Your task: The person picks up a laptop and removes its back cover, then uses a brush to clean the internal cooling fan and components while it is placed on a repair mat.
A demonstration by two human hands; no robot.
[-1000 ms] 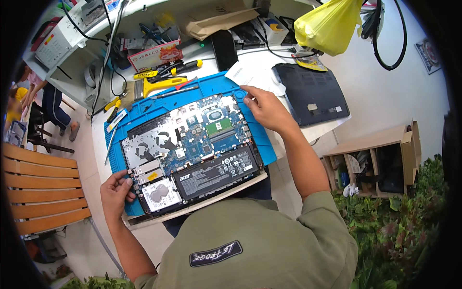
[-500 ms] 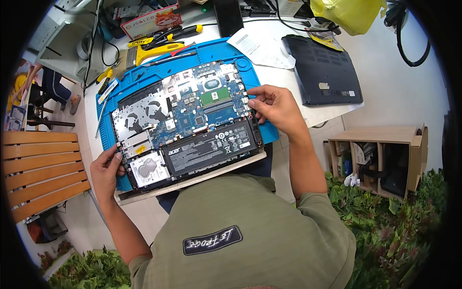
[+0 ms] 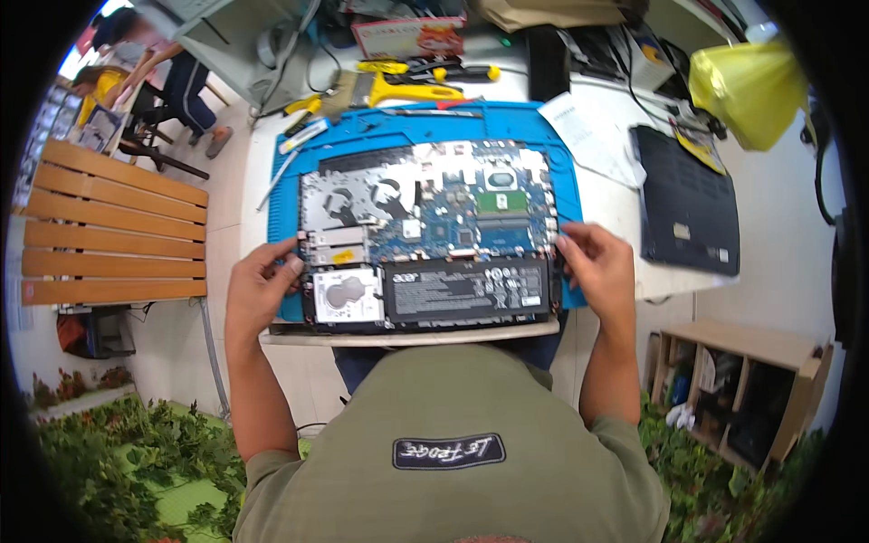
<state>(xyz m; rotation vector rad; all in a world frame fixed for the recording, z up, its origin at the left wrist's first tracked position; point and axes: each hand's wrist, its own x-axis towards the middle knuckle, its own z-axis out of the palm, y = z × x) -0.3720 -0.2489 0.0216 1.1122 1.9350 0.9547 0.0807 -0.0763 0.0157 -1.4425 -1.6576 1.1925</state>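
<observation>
An opened laptop chassis (image 3: 463, 288) lies on a blue mat (image 3: 566, 163), exposing its blue circuit board (image 3: 439, 235), black battery, silver drive (image 3: 347, 310) and metal plate with two fan-shaped cutouts. My left hand (image 3: 264, 282) grips the laptop's left edge beside the drive, thumb and bent fingers at the side. My right hand (image 3: 593, 262) holds the right edge near the ports, its fingertips curled against the side. Along the mat's top lie yellow-handled tools (image 3: 416, 91), a brush and thin metal tools. A white paper (image 3: 588, 140) rests at the mat's upper right corner.
A black laptop bottom cover (image 3: 688, 208) lies to the right, below a yellow plastic bag (image 3: 744, 86). A slatted wooden bench (image 3: 113, 231) stands at left; behind it two people (image 3: 167, 77) work at another table. A wooden cabinet (image 3: 724, 348) and artificial foliage occupy the lower corners.
My right hand has moved down the laptop's right edge from the top corner. The laptop now appears straighter, less tilted, and the whole view has shifted, bringing more of the left background into sight.
</observation>
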